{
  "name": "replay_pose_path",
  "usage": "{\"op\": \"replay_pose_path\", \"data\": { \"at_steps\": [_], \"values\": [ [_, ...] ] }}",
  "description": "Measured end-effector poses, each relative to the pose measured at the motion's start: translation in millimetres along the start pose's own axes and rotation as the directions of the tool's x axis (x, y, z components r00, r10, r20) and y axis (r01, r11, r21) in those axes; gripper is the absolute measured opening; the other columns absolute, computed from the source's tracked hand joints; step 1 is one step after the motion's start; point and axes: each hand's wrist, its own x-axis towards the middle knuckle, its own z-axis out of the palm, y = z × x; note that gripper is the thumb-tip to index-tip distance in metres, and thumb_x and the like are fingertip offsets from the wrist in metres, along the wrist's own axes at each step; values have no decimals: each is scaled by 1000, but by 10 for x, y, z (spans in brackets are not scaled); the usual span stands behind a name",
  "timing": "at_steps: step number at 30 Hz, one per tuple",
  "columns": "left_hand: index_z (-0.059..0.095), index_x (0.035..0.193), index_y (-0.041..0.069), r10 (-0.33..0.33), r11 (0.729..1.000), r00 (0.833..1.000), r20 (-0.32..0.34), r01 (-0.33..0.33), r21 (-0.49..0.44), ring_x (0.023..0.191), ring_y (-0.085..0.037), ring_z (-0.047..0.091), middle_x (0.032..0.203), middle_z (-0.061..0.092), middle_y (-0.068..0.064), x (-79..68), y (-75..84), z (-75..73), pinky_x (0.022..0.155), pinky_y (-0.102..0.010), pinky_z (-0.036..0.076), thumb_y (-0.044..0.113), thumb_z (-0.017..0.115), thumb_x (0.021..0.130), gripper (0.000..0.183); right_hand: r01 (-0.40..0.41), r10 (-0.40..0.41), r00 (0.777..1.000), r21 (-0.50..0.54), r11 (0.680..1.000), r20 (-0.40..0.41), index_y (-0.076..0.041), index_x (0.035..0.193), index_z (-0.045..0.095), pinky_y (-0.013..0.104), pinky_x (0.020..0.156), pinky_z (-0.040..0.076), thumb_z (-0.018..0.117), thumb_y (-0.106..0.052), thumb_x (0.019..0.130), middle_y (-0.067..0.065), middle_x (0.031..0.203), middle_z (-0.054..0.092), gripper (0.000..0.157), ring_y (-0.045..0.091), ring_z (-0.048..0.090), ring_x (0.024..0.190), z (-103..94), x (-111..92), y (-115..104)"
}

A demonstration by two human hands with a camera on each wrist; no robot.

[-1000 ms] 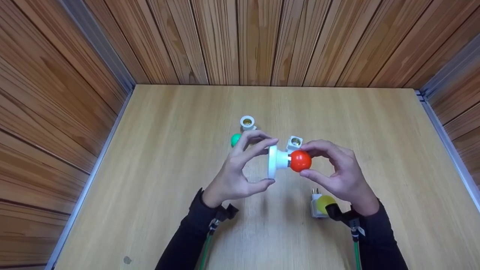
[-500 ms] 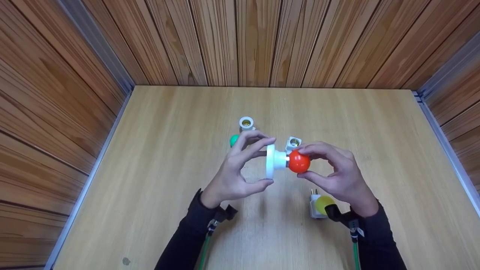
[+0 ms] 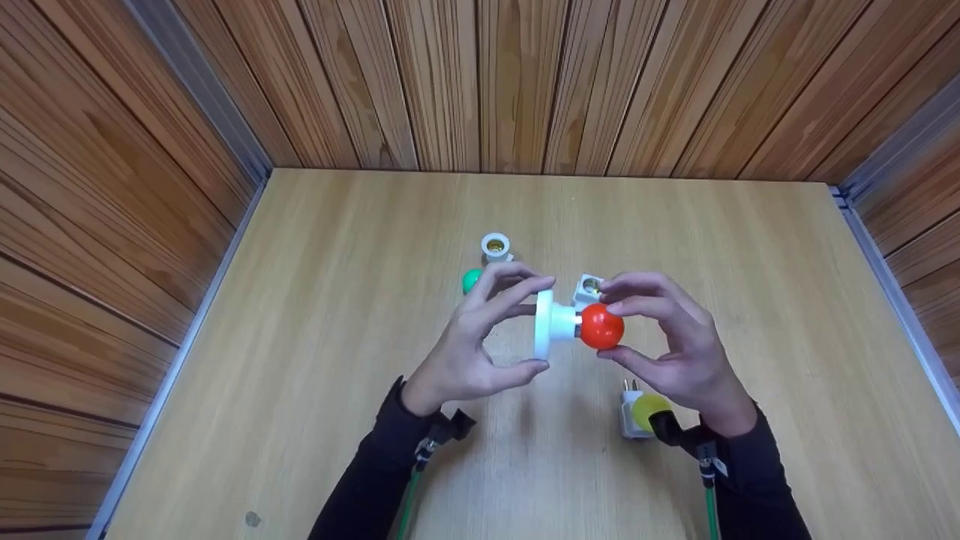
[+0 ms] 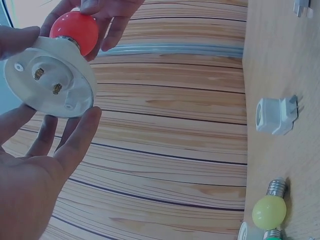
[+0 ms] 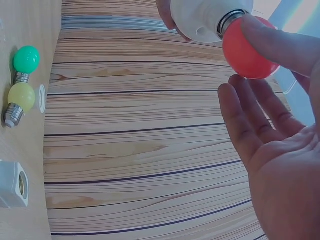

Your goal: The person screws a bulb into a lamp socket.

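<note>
My left hand (image 3: 472, 345) holds a white round lamp holder (image 3: 559, 322) by its wide base rim, thumb below and fingers above. In the left wrist view, two brass-coloured terminals show on the underside of the holder (image 4: 50, 82). A red light bulb (image 3: 602, 327) sits in the holder's mouth, with part of its metal screw base showing. My right hand (image 3: 686, 352) pinches the bulb between thumb and fingers. In the right wrist view, the thumb lies across the bulb (image 5: 250, 52) while other fingers stand away from it. Both hands are raised over the table.
Beyond the hands stand a white round socket (image 3: 496, 246) and a white square socket (image 3: 589, 289). A green bulb (image 3: 471, 280) is partly behind my left hand. By my right wrist lie a two-pin plug (image 3: 634, 420) and a yellow bulb (image 3: 649, 409). Another yellow bulb (image 5: 21, 96) lies beside the green one.
The right fingers shift their grip on the red bulb; the index finger now lies lower and farther right on it. The left hand and lamp holder stay nearly in place.
</note>
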Motion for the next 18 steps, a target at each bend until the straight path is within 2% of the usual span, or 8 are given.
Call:
{"op": "replay_pose_path", "data": {
  "at_steps": [10, 18],
  "values": [
    [55, 151, -1, 10, 1000, 1000, 5, -10, -9, 136, -29, 55, 145, 43, -21, 19, 2, -1, 108, -39, 62, 7, 86, 84, 74, 2, 0, 1000, -58, 998, 24, 7, 107, 71, 16, 107, 57, 82, -22, 94, 25, 114, 67, 34, 19, 67, 115, -21, 4, -28],
    [56, 149, 1, 24, 999, 1000, -5, -24, 39, 136, -29, 54, 146, 45, -20, 10, -1, 9, 109, -39, 62, 8, 87, 83, 73, -39, 40, 999, -14, 999, 21, 10, 109, 71, 17, 105, 59, 84, -17, 91, 27, 114, 67, 35, 21, 67, 114, -16, 4, -33]
  ]
}}
